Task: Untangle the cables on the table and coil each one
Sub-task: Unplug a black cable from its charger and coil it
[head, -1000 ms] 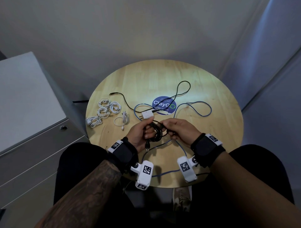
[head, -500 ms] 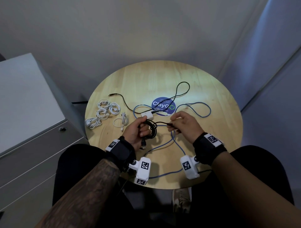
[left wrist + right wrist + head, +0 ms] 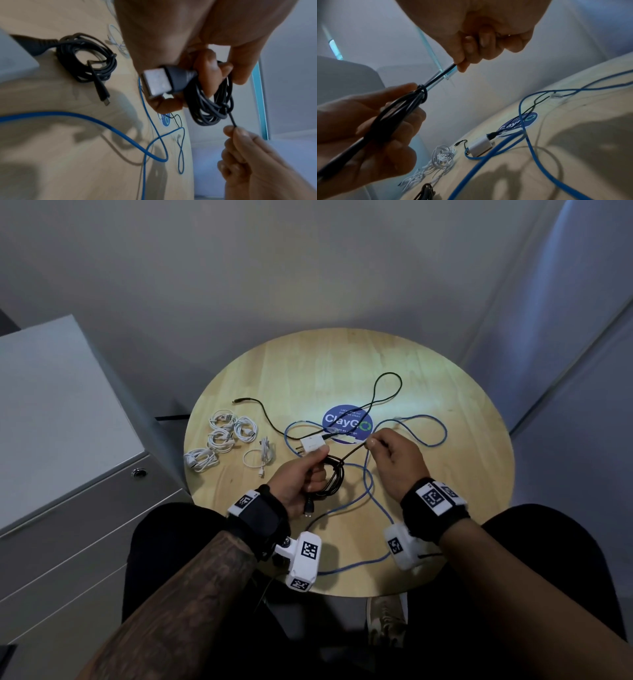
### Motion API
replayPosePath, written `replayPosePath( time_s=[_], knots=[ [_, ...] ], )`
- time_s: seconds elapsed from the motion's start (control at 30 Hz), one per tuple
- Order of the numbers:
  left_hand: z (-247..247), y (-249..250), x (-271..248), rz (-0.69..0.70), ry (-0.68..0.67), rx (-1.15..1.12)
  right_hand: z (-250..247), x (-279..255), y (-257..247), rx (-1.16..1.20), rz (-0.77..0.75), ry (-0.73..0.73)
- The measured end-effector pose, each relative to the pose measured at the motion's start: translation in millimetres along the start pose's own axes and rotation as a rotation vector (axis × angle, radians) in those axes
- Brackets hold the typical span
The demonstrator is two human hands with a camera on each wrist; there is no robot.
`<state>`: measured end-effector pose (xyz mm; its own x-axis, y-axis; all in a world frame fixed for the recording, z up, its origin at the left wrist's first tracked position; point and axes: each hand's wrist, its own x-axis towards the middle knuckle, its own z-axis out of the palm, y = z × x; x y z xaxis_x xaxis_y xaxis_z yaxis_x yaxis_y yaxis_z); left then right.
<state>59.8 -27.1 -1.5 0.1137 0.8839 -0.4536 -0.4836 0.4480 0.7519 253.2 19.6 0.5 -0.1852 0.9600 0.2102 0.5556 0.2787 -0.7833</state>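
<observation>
Above the bench's (image 3: pixel 445 392) near edge, the left hand (image 3: pixel 301 481) grips the coiled black cable (image 3: pixel 334 479); the right hand (image 3: pixel 394 460) pinches its free end taut.

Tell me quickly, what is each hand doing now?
Left hand: grips the coiled black cable.
Right hand: pinches that cable's free end, pulled taut.

I log a dim head view with overhead light pooling pale on the worktop (image 3: pixel 342 364) centre, corners bent and dark, while both wrist views run soft and smeared, hands blurred up close, cable shadows thrown across the wood.
</observation>
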Motion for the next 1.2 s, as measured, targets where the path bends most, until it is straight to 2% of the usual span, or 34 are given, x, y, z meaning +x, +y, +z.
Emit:
replayPosePath(
  time_s=[0.1, 0.2, 0.27, 0.33, 0.43, 0.53, 0.6, 0.73, 0.83, 0.87, 0.93, 1.0, 1.1, 1.2],
  knots=[
    [-3.1, 3.2, -0.6, 0.010, 0.010, -0.057, 8.6, 2.4, 2.3, 0.025, 0.028, -0.042],
    [-5.9, 2.0, -1.2, 0.022, -0.007, -0.141, 21.6, -9.2, 12.5, -0.178, -0.058, -0.178],
    [-3.4, -1.0, -0.1, 0.030, -0.021, -0.168, 31.1, -20.4, 14.3, -0.182, -0.062, -0.252],
    [0.0, -4.1, 0.5, 0.048, -0.016, -0.163, 37.9, -23.1, 11.3, 0.010, 0.048, -0.255],
    [4.8, -6.3, -0.7, 0.056, 0.061, -0.105, 35.7, -19.4, 3.6, 0.490, 0.314, -0.181],
    [7.1, -7.8, -3.2, 0.029, 0.089, -0.012, 27.0, -17.2, -2.9, 0.746, 0.433, -0.195],
    [6.5, -10.8, -2.4, 0.025, 0.082, 0.057, 25.0, -18.1, -4.9, 0.809, 0.474, -0.218],
    [8.7, -17.3, -4.4, 0.036, 0.031, 0.128, 27.0, -20.7, -7.7, 0.681, 0.478, -0.319],
    [6.6, -19.3, -4.5, 0.068, 0.017, 0.162, 30.1, -26.8, -16.3, 0.852, 0.572, -0.324],
    [6.4, -18.7, -4.7, 0.076, 0.006, 0.182, 31.3, -28.0, -18.4, 0.877, 0.554, -0.344],
    [4.2, -19.7, -3.1, 0.077, -0.021, 0.206, 34.1, -30.5, -19.7, 0.736, 0.391, -0.405],
    [5.7, -20.3, -3.0, 0.080, 0.010, 0.209, 37.4, -31.0, -14.5, 0.545, 0.275, -0.376],
    [5.5, -15.4, -2.3, 0.098, 0.156, 0.170, 34.4, -31.9, -8.3, 0.263, 0.189, -0.269],
    [-0.1, -5.7, -0.1, 0.136, 0.310, 0.017, 26.1, -33.1, -8.3, 0.033, 0.083, -0.350]
  ],
)
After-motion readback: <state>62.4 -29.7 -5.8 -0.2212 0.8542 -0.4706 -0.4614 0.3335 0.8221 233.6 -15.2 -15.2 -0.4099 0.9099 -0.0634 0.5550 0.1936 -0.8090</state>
